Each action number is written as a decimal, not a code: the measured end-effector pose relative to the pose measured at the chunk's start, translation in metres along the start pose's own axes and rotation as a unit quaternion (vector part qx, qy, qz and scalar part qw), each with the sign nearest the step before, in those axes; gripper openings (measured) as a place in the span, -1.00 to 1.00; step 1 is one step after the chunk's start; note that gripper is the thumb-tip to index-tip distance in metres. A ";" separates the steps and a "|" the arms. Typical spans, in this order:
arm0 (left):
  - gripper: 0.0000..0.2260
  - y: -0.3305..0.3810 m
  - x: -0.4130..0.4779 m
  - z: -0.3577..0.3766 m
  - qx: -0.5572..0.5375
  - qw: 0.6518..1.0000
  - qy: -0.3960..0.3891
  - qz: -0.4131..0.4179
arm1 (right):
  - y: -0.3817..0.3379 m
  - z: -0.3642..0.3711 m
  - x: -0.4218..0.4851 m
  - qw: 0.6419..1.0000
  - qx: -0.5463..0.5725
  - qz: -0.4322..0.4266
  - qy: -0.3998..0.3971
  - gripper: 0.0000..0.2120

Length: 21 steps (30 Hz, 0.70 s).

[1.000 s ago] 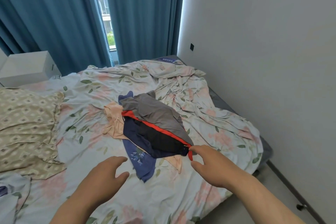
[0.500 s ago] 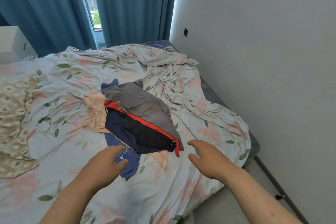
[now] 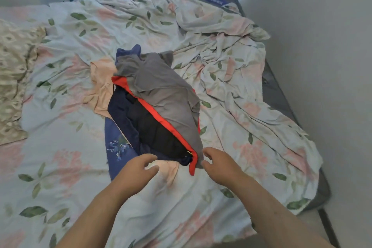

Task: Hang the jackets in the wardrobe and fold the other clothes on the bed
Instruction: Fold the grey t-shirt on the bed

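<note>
Clothes lie heaped in the middle of the bed (a grey top over a dark, red-trimmed jacket). The left hand and right hand hover at the heap's near end, fingers loosely curled, gripping nothing.

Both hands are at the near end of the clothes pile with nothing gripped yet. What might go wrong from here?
The grey garment lies draped over the red-trimmed dark jacket; lifting the jacket by its near end may drag the grey one along.
The peach garment and blue garment lie underneath, so the left hand or right hand may pinch several layers at once.
</note>
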<state>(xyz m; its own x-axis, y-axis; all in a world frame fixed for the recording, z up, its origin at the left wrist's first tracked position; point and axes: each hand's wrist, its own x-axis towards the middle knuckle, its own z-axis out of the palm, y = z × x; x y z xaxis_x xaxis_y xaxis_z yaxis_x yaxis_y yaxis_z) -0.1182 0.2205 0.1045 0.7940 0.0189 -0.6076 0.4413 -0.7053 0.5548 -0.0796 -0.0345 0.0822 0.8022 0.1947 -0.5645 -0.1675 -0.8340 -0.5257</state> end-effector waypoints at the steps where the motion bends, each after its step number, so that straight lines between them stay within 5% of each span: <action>1: -0.66 -0.004 0.011 0.012 -0.013 1.000 0.002 -0.012 | 0.009 0.007 0.017 1.000 0.004 -0.003 -0.008 -0.92; 8: -0.61 -0.026 0.107 0.074 -0.063 0.997 0.028 -0.019 | 0.050 0.070 0.140 1.000 -0.004 -0.012 -0.027 -0.92; 12: -0.60 -0.039 0.165 0.097 -0.086 0.995 0.038 -0.016 | 0.060 0.100 0.203 0.998 -0.051 -0.023 0.026 -0.60; 17: -0.63 -0.039 0.216 0.113 -0.146 0.987 0.073 -0.007 | 0.072 0.116 0.228 0.987 -0.083 -0.057 0.122 -0.98; 21: -0.60 -0.031 0.239 0.117 -0.206 0.973 0.103 -0.026 | 0.085 0.111 0.220 0.980 0.128 -0.037 0.150 -0.83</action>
<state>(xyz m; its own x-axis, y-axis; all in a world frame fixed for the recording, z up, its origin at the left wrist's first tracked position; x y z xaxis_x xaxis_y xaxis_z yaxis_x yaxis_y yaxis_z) 0.0093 0.1639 -0.1244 0.8149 0.2186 -0.5369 0.5788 -0.3574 0.7330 0.0190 -0.0050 -0.1572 0.9436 0.0572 -0.3260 -0.2095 -0.6594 -0.7220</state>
